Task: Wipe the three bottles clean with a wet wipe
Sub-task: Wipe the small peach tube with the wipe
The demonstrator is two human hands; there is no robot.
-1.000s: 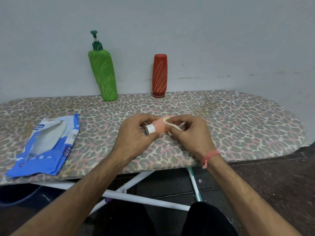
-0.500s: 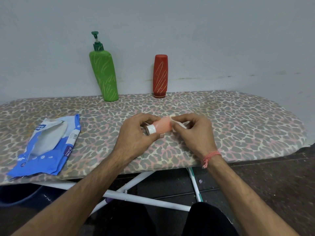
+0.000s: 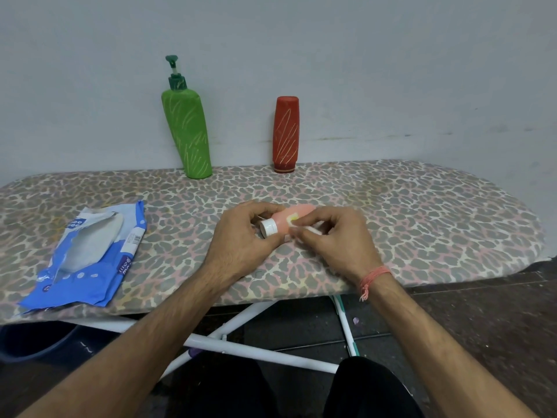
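Observation:
A small pink bottle (image 3: pixel 289 217) with a white cap lies sideways between my hands, above the middle of the ironing board (image 3: pixel 422 218). My left hand (image 3: pixel 241 239) grips it near the cap end. My right hand (image 3: pixel 334 236) pinches a white wet wipe (image 3: pixel 313 230) against the bottle's side; most of the wipe is hidden under the fingers. A green pump bottle (image 3: pixel 188 131) leans against the wall at the back. To its right stands a red bottle (image 3: pixel 286 134), cap down.
A torn blue wet-wipe pack (image 3: pixel 90 254) lies on the board's left part. The board has a leopard-print cover and white legs below. A grey wall runs right behind it. My dark-clad knees show at the bottom.
My right hand has slid the wipe back along the pink bottle toward the cap. The left hand keeps its hold; the two bottles at the wall have not moved.

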